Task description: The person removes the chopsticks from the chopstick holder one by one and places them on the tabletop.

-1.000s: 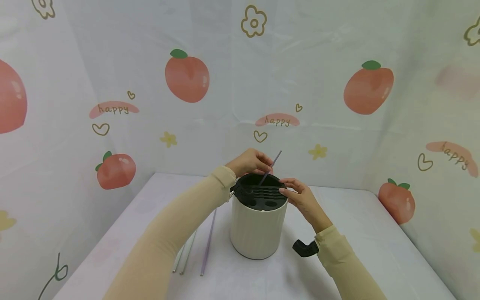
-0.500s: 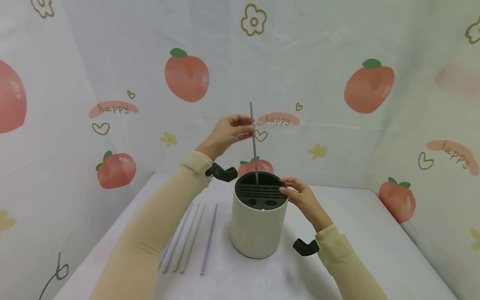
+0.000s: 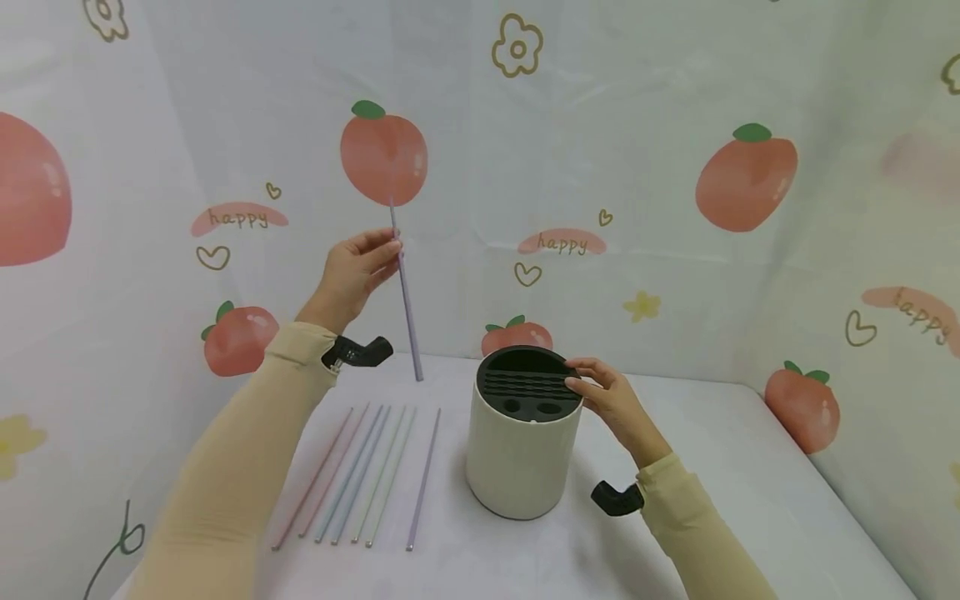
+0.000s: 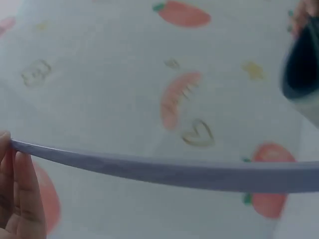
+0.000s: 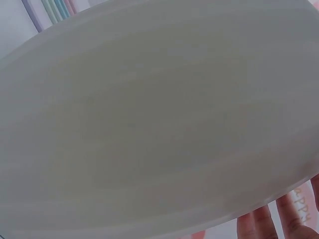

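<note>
My left hand [image 3: 351,273] pinches a long purple chopstick [image 3: 408,312] near its upper end, and the chopstick hangs almost upright above the table, left of the holder. Across the left wrist view runs the same chopstick [image 4: 164,172], between thumb and fingertips. A cream utensil holder [image 3: 519,462] stands upright, topped by a black insert [image 3: 525,387] with a wide opening, slots and two holes. At the holder's right rim, my right hand [image 3: 611,402] rests its thumb and fingertips. In the right wrist view the holder's wall hides most of that hand except some fingers [image 5: 261,224].
On the white table [image 3: 697,475], left of the holder, several pastel chopsticks [image 3: 363,475] lie roughly side by side in pink, blue, green and purple. Fruit-printed white cloth [image 3: 465,133] closes off the back and sides. Each wrist wears a black camera mount [image 3: 617,498].
My left hand has lifted the purple chopstick up out of the holder's wide opening and moved it left, away from the holder. My right hand stays at the rim.
</note>
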Tool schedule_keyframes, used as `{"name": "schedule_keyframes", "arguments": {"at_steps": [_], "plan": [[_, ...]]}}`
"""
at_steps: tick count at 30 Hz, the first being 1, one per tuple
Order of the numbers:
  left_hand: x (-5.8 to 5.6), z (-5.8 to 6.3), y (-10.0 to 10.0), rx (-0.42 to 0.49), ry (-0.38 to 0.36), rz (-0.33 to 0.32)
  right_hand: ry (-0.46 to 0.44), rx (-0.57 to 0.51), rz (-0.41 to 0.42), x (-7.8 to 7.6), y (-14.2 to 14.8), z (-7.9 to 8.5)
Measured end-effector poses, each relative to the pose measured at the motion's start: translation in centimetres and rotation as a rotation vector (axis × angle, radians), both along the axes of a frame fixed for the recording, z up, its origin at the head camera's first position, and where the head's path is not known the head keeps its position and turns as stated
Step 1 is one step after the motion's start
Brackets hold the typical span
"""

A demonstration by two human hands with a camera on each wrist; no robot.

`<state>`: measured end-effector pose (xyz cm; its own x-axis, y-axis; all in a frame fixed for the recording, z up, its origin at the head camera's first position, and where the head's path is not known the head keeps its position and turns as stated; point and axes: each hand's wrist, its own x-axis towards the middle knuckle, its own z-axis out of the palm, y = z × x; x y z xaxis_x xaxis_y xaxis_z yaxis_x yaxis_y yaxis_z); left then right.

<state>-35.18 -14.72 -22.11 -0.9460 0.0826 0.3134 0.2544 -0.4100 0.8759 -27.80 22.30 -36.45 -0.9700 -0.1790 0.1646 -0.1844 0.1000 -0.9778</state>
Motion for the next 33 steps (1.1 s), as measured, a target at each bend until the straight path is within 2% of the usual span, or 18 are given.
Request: {"name": "schedule_keyframes", "arguments": {"at_steps": [5,10,14,17,20,23,28,33], "plan": [[0.1,-6.3,-1.5,-0.195,-0.098,-0.013,0.000,-0.008,0.003,0.1,0.0,-0.1],[0.7,-12.5,-1.7,-0.370,-0.188,-0.026,-0.007,-0.007,-0.006,0.2,0.0,-0.2],[1.2,-16.5,-1.4,-0.457,-0.262,-0.038,0.000,-0.014,-0.001,0.2,0.1,-0.1],[1.6,-18.9,-1.0,-0.511,-0.309,-0.032,-0.002,-0.014,-0.004,0.1,0.0,0.0],[1.8,-20.7,-0.6,-0.549,-0.355,-0.017,-0.010,-0.011,-0.005,0.1,0.0,0.1],[1.9,-21.9,-0.3,-0.587,-0.386,-0.011,-0.015,-0.002,-0.007,0.1,0.0,0.2],[1.9,-22.9,-0.1,-0.637,-0.398,0.005,-0.016,0.011,-0.004,0.1,0.1,0.2],[1.9,-23.7,0.1,-0.680,-0.375,0.035,-0.013,-0.002,-0.001,0.0,0.1,0.2]]}}
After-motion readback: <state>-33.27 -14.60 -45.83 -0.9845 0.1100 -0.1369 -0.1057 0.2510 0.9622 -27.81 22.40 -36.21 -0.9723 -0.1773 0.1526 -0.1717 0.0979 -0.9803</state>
